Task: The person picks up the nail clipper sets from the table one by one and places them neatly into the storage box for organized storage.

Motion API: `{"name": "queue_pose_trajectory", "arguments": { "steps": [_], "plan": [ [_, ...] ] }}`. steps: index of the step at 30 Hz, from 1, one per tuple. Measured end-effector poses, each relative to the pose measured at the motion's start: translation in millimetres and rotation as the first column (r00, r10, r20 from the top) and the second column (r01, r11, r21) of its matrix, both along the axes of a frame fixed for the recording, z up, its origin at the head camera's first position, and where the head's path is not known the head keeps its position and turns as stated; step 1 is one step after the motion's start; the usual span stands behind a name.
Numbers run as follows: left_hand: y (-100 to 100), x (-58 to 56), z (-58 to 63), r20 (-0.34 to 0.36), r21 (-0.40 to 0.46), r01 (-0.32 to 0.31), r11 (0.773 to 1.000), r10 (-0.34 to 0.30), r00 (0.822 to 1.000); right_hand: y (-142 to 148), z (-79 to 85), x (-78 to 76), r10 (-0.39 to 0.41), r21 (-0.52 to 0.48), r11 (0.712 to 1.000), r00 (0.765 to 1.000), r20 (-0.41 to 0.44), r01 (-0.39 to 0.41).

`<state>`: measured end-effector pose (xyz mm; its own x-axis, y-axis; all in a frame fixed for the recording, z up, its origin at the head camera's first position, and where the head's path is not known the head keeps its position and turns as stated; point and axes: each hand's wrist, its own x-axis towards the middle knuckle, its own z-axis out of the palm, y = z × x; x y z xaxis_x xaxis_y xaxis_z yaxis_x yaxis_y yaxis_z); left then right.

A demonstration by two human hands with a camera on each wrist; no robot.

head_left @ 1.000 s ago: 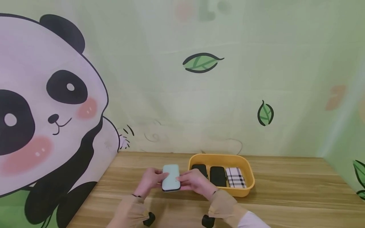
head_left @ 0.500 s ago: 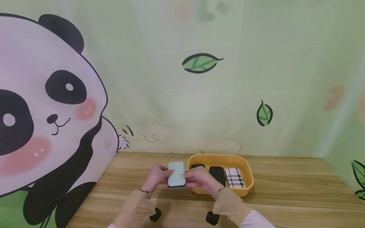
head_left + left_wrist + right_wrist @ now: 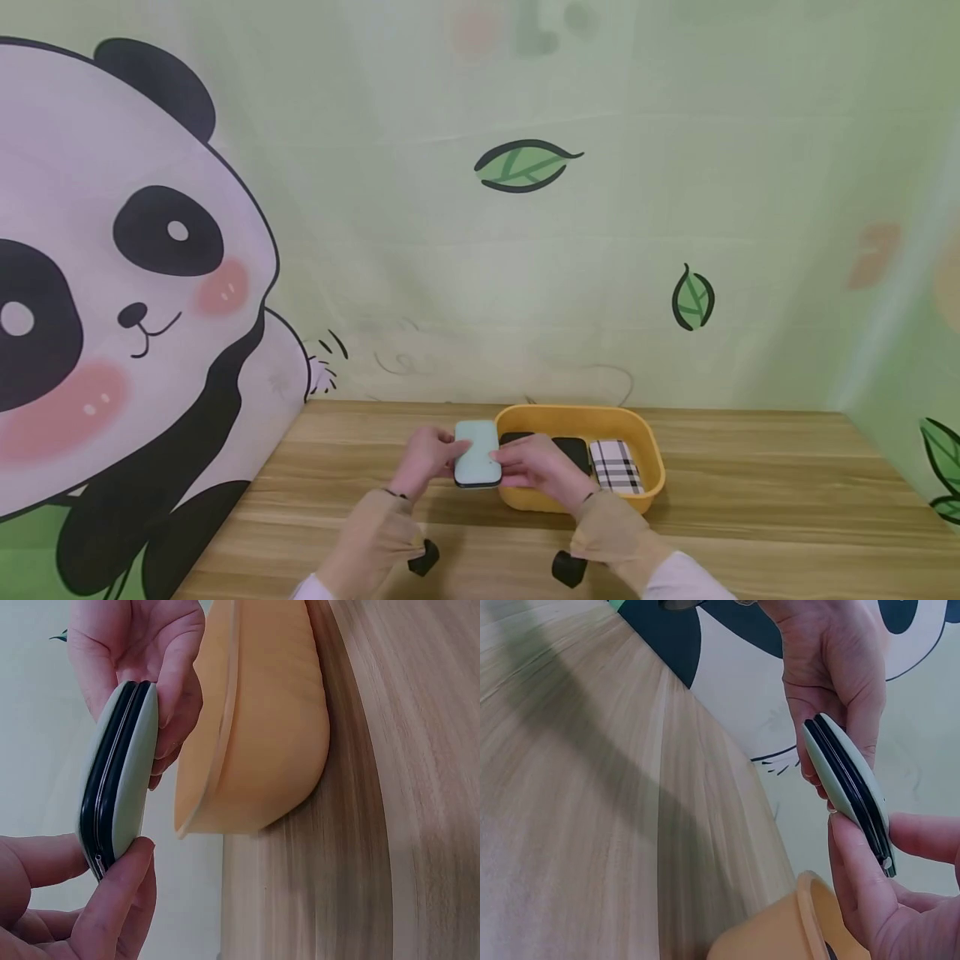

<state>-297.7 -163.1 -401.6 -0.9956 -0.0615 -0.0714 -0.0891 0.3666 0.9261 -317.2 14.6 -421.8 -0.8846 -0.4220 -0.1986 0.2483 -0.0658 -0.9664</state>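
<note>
A slim pale mint-green case with rounded corners is held up in the air, just left of a yellow basket. My left hand pinches its left side, thumb on the face. My right hand pinches the opposite side, in front of the basket. Seen edge-on in the left wrist view, the case has black rims meeting along a thin metal seam, closed, with a small clasp near one end. From the right wrist, the same closed seam of the case shows between both hands.
Inside the basket sit two black cases, one black case partly behind my right hand, and a plaid case at the right. The basket stands on a wood-grain table, before a green wall cloth printed with a panda.
Both hands have carried the mint-green case rightward and slightly upward, to the basket's left edge. My right hand now covers more of the basket. The case stays closed.
</note>
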Motion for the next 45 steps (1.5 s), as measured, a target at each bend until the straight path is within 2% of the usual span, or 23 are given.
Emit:
{"name": "queue_pose_trajectory", "arguments": {
  "steps": [5, 11, 21, 33, 45],
  "plan": [
    [6, -2.7, 2.5, -0.003, -0.02, -0.023, 1.0, 0.023, 1.0, 5, 2.3, -1.4, -0.004, 0.01, 1.0, 1.0, 0.002, 0.004],
    [12, -6.2, 0.0, -0.008, -0.01, -0.005, 1.0, 0.005, 1.0, 11, 3.2, -2.6, -0.018, 0.007, 1.0, 1.0, 0.007, 0.018],
    [23, -10.8, -1.8, -0.016, -0.041, 0.018, 0.999, -0.019, 1.0, 23, 0.7, -6.3, -0.045, 0.015, 0.999, 0.999, 0.019, 0.045],
    [36, -17.6, -8.5, -0.028, -0.064, 0.008, 0.998, -0.01, 1.0, 35, -0.3, -7.6, -0.074, 0.028, 0.997, 0.997, 0.034, 0.073],
    [46, -16.9, -9.3, -0.016, -0.025, 0.018, 1.0, -0.019, 1.0, 43, -1.8, -8.2, -0.087, 0.053, 0.995, 0.996, 0.037, 0.085]
  ]
}}
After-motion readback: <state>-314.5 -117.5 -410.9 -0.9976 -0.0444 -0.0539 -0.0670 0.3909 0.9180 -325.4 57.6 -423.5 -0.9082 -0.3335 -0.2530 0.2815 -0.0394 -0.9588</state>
